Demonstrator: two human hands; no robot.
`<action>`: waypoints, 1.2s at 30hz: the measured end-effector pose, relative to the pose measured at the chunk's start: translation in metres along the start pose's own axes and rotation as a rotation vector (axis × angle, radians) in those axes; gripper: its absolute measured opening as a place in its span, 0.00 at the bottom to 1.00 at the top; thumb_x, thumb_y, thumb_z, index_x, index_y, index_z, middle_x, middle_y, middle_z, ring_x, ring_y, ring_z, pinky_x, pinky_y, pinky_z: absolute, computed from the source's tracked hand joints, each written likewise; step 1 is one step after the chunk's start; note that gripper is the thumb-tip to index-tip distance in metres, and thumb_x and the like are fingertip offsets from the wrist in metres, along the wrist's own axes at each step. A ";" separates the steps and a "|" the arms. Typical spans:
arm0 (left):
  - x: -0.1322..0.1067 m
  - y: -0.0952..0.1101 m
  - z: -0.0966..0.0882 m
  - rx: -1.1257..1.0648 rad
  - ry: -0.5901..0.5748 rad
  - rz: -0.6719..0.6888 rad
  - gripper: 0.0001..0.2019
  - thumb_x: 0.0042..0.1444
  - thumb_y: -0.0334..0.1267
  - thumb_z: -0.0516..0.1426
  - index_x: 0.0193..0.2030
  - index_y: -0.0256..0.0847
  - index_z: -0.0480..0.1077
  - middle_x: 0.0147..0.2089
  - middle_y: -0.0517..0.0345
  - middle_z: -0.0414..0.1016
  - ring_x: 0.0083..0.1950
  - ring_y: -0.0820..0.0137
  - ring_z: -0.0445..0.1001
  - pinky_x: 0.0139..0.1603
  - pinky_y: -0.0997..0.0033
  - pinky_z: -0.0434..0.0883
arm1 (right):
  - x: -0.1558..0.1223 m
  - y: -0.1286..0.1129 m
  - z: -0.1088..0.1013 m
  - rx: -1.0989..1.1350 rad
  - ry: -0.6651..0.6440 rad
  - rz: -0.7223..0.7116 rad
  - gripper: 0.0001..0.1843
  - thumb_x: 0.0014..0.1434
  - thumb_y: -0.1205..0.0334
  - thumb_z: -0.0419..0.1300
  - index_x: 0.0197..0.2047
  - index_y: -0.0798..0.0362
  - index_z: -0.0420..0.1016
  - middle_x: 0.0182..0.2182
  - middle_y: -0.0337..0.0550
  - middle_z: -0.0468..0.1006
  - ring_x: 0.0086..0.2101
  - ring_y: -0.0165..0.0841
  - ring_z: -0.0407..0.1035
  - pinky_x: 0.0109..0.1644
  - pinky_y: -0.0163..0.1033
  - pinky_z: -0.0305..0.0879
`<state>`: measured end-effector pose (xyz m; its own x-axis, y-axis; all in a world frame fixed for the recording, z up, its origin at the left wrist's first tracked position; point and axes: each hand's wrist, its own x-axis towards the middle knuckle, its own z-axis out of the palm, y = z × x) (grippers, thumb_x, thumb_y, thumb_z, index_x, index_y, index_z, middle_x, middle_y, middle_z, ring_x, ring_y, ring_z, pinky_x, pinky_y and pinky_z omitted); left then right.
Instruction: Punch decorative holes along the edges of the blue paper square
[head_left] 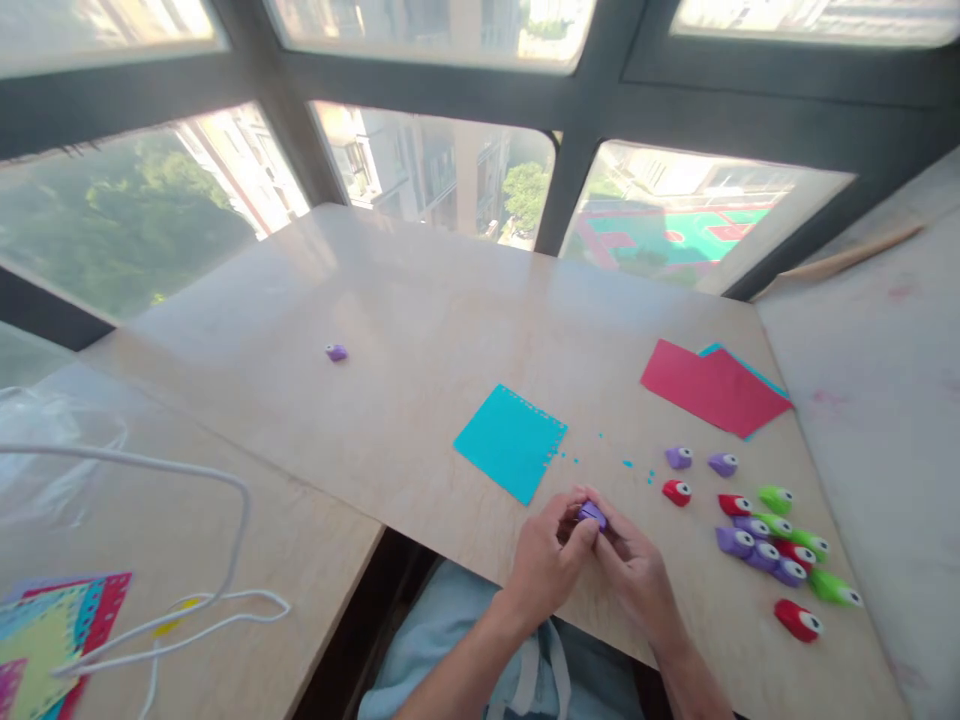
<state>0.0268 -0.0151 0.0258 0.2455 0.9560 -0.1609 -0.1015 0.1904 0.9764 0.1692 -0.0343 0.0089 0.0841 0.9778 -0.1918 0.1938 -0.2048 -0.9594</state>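
Note:
Both of my hands meet over the table's front edge around a small purple craft punch (592, 515). My left hand (551, 550) grips it from the left, its thumb against the punch. From the right, my right hand (630, 560) has its fingers closed around the same punch. Just beyond my hands lies a square blue paper sheet (506, 445) with small cut-outs along two of its edges. Tiny blue paper bits (628, 463) are scattered to the right of the sheet.
Several purple, red and green punches with eye shapes (765, 555) cluster on the right. Behind them lie red paper sheets (712, 390). A lone purple punch (336, 353) sits far left. White cable (240, 500) and punched coloured papers (60, 640) occupy the left table. Windows border the back.

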 end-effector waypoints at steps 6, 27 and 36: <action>0.004 0.001 -0.003 -0.045 -0.096 -0.048 0.15 0.60 0.40 0.59 0.53 0.40 0.74 0.48 0.50 0.80 0.48 0.62 0.79 0.50 0.64 0.75 | -0.017 0.001 0.007 -0.195 0.068 -0.200 0.26 0.68 0.52 0.53 0.67 0.47 0.66 0.61 0.48 0.71 0.59 0.43 0.68 0.63 0.51 0.66; 0.019 -0.005 -0.018 -0.195 -0.097 -0.155 0.21 0.53 0.46 0.66 0.50 0.39 0.73 0.39 0.55 0.79 0.37 0.71 0.78 0.41 0.72 0.77 | -0.070 0.007 0.016 -0.185 0.537 -0.071 0.13 0.68 0.54 0.54 0.43 0.50 0.78 0.36 0.44 0.84 0.26 0.33 0.77 0.31 0.37 0.74; 0.018 -0.005 -0.021 -0.184 -0.154 -0.152 0.21 0.51 0.45 0.67 0.49 0.38 0.73 0.43 0.52 0.79 0.39 0.70 0.79 0.43 0.70 0.77 | -0.060 0.016 0.022 -0.322 0.751 -0.225 0.12 0.67 0.61 0.55 0.47 0.48 0.80 0.40 0.46 0.85 0.23 0.31 0.76 0.31 0.38 0.76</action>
<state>0.0114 0.0063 0.0149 0.4133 0.8709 -0.2658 -0.2224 0.3796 0.8980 0.1455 -0.0952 0.0007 0.6149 0.7317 0.2941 0.5428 -0.1221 -0.8310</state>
